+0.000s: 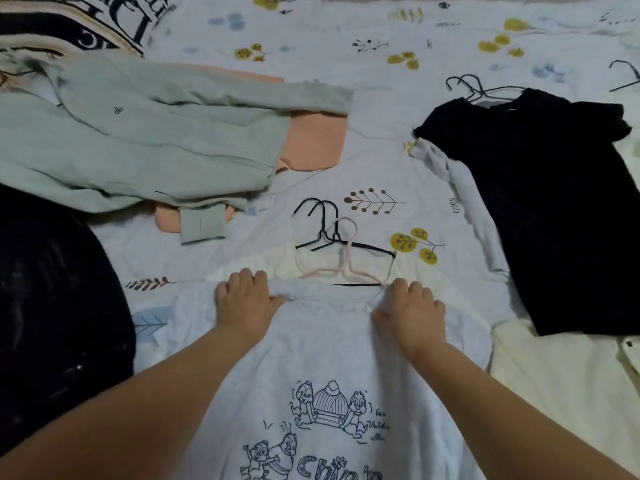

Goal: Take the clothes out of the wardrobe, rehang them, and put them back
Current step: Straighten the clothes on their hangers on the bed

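A pale blue T-shirt [322,355] with a chipmunk cartoon print lies flat on the bed in front of me. My left hand [244,299] grips its left shoulder near the collar. My right hand [410,306] grips the right shoulder. A pink hanger [348,263] sits at the shirt's neckline, its hook pointing away from me. Two black hangers [325,230] lie overlapped just behind it, over a cream garment [277,263].
A mint green sweatshirt [138,140] lies over a peach garment [315,140] at the left. A black top [554,209] on hangers lies at the right, over a white shirt [460,188]. Dark fabric [55,306] is at the left edge, cream cloth [561,382] at lower right.
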